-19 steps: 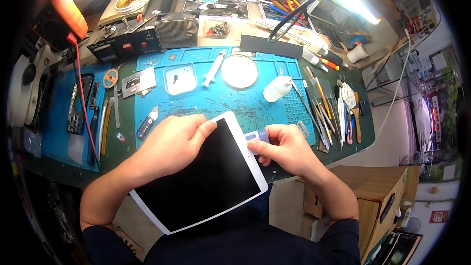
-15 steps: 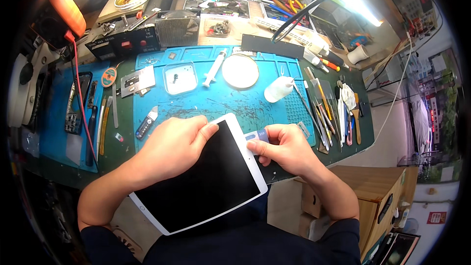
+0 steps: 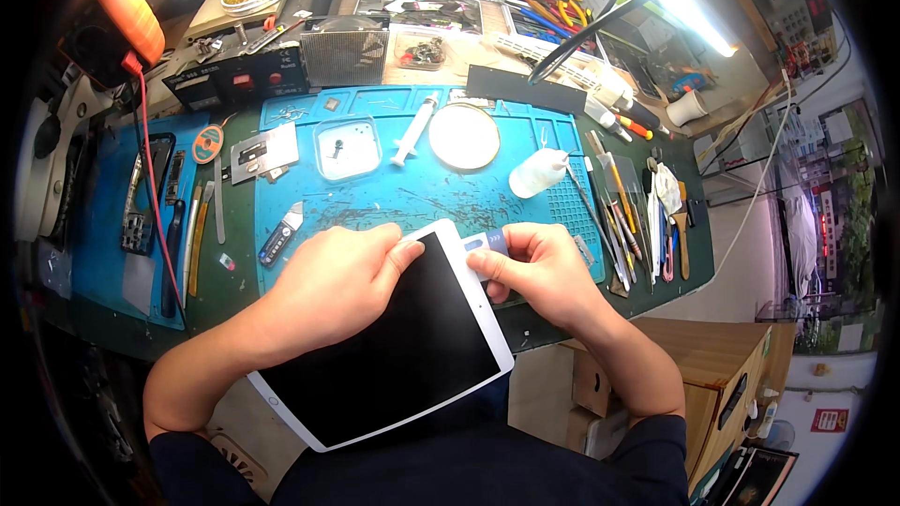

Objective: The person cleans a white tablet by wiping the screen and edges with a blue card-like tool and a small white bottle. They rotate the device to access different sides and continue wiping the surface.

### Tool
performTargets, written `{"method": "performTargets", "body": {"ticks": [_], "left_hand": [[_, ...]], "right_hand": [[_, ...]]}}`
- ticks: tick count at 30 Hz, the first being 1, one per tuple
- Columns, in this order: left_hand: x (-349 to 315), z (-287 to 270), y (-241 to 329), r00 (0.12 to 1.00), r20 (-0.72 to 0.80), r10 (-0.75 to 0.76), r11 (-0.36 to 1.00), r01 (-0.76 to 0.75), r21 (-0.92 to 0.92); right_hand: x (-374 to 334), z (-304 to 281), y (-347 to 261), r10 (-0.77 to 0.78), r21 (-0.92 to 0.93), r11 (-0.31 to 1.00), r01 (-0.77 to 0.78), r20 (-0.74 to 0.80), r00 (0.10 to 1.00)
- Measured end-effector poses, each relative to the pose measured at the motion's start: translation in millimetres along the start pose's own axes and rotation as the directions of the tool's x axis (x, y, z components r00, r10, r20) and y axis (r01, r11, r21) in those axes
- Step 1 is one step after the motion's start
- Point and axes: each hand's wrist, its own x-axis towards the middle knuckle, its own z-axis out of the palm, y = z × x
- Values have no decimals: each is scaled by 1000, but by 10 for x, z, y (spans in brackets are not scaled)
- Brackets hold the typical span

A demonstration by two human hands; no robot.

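Observation:
A white-framed tablet with a dark screen is held tilted in front of me, over the bench's near edge. My left hand is closed on its far left side, thumb resting on the front by the far edge. Between the thumb and fingers of my right hand is a thin blue-grey card. The card meets the tablet's right long edge near the far corner; whether it goes into the seam I cannot tell. My right thumb lies close to the white frame. The left fingers behind the tablet are hidden.
A blue work mat bears a utility knife, a syringe, a round white dish, a square clear tray and a white squeeze bottle. Several brushes and tweezers lie to the right. A wooden cabinet stands below right.
My right hand and the card have moved slightly up along the tablet's right edge, toward the far corner. The left hand keeps its hold, and the tablet has barely moved.

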Motion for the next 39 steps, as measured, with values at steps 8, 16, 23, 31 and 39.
{"method": "performTargets", "body": {"ticks": [8, 16, 23, 31, 39], "left_hand": [[6, -2, 1, 1000, -4, 16, 1000, -16, 14], [1, 7, 8, 1000, -15, 24, 999, -24, 23], [13, 14, -7, 1000, -15, 25, 999, -25, 26], [10, 18, -8, 999, -14, 29, 999, -29, 20], [3, 13, 2, 1000, -17, 12, 1000, -12, 14]], "right_hand": [[24, 30, 14, -37, 31, 999, 38, -25, 999], [28, 104, 130, -97, 81, 991, 105, -102, 990], [106, 136, 56, -119, 73, 989, 128, -113, 986], [148, 165, 57, -142, 66, 986, 153, -143, 979], [200, 167, 18, -165, 26, 985, 170, -137, 977]]}}
